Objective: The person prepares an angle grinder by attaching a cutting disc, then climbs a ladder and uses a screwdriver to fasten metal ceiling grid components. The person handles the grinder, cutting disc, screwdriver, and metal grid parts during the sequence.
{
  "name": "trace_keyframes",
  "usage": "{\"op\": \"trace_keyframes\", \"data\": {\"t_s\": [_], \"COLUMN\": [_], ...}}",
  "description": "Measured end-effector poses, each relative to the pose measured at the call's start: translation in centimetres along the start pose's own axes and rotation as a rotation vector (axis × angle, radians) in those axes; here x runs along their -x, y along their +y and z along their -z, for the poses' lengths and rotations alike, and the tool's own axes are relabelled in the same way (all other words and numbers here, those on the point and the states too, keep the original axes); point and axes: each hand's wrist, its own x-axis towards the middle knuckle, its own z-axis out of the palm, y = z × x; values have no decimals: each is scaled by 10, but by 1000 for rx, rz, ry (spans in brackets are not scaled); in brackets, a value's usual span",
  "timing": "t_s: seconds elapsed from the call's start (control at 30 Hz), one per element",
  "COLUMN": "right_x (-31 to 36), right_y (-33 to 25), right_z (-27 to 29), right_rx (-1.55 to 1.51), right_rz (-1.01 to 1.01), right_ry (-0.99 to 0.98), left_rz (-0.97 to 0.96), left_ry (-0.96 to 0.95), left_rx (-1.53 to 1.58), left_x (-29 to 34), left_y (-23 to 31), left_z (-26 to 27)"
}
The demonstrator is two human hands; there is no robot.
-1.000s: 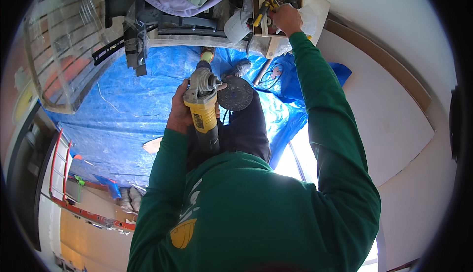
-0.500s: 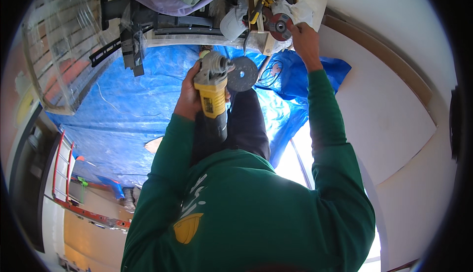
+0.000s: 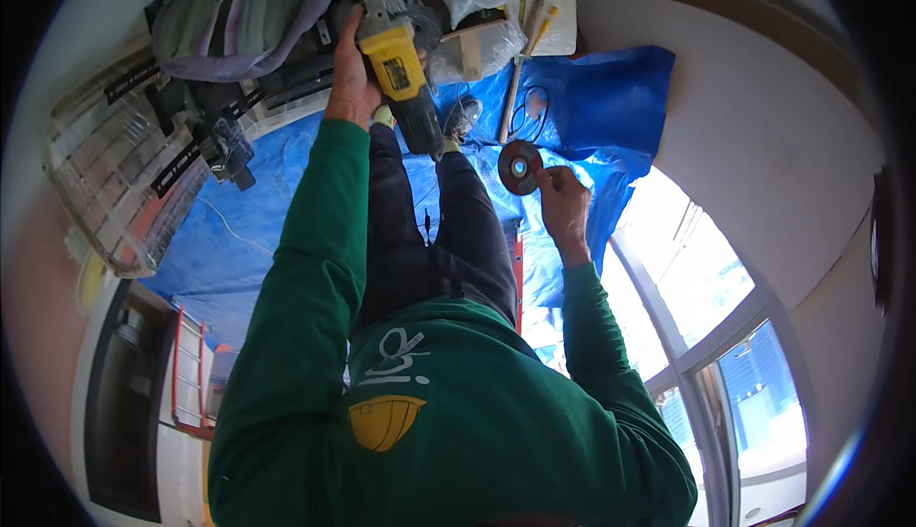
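Grinder (image 3: 399,62) gripped in left hand (image 3: 351,83); right hand (image 3: 563,205) pinches disc (image 3: 520,166).

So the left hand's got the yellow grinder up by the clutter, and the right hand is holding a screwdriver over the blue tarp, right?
Not quite. The head view shows the right hand holding a round grinding disc, not a screwdriver. The left hand does grip the yellow grinder, above the blue tarp.

Left hand (image 3: 350,83) is up at eleven o'clock, wrapped around the grinder (image 3: 405,74), whose head sits among the clutter at twelve. Right hand (image 3: 565,205) is out at one o'clock, pinching a loose disc (image 3: 520,166) just to its left. The tarp (image 3: 239,231) lies under both, and the window (image 3: 725,336) is at four.
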Motion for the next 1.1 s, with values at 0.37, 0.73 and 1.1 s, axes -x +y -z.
{"op": "trace_keyframes", "data": {"t_s": [0.37,0.73,1.1], "right_x": [55,63,69], "right_y": [76,78,87], "right_z": [5,56,68], "right_rx": [-365,-1008,-1302], "right_rz": [-38,-224,-140], "right_ry": [39,-37,-56], "left_rz": [-101,-183,-193], "left_ry": [6,132,77], "left_rx": [-172,-189,-135], "left_x": [-53,-76,-50], "left_y": [-12,-31,-8], "left_z": [-35,-71,-88]}}
